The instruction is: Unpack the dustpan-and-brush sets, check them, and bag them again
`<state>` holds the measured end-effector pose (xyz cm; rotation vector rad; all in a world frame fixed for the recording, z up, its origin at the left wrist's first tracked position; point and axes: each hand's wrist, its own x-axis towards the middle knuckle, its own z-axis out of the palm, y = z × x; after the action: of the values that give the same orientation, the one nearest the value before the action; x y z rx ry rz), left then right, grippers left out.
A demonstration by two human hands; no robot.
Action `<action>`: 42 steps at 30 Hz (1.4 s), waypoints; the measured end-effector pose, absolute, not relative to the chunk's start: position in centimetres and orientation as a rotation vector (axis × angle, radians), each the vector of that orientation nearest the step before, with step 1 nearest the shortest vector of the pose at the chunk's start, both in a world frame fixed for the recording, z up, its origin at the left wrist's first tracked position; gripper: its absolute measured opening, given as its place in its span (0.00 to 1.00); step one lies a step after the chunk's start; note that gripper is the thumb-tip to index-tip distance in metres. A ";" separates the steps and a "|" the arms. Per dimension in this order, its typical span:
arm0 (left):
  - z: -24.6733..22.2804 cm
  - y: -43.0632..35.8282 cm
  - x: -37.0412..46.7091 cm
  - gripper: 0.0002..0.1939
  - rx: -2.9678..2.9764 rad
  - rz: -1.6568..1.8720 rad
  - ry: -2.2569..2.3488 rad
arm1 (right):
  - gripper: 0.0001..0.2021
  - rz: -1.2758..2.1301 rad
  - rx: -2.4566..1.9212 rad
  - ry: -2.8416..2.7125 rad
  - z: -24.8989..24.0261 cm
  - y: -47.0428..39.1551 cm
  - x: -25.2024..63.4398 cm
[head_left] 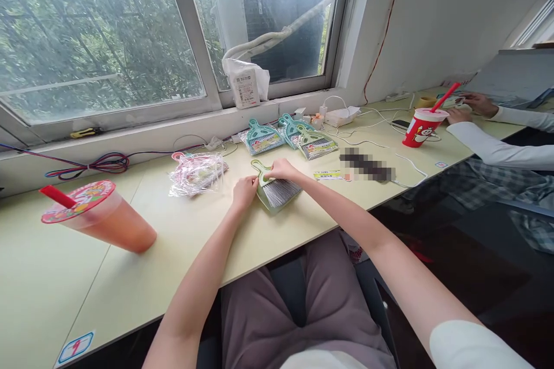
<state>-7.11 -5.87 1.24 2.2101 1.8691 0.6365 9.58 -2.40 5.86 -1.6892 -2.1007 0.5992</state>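
Note:
A small green dustpan lies on the table in front of me, with a hand brush of grey bristles nested in it. My left hand is closed at the dustpan's left edge, its fingertips partly hidden. From above, my right hand has its fingers closed on the green brush near the handle. Behind them lie wrapped dustpan sets, two of them teal and one green. A pile of clear plastic wrappers sits to the left, and a yellow-green label card to the right.
An orange drink cup stands at the left, a red cup at the right. Cables run along the window side. A tissue pack rests on the sill. Another person's hands are at the far right, beyond a blurred-out dark object.

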 end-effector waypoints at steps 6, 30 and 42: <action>1.0 -5.0 -9.1 0.20 2.184 0.595 2.029 | 0.15 1.131 -1.197 -1.831 12.2 -2.7 13.2; 2.3 -5.4 -9.6 0.22 2.362 0.415 2.114 | 0.22 -0.050 -2.321 -2.234 5.5 -4.3 19.5; 2.0 -5.9 -8.2 0.20 2.344 0.532 1.703 | 0.20 -0.040 -2.085 -2.471 12.1 -5.6 15.1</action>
<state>-8.22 -5.94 2.03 2.3435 1.7030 0.5317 15.07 -5.58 12.13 -2.0847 -2.4706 -0.0403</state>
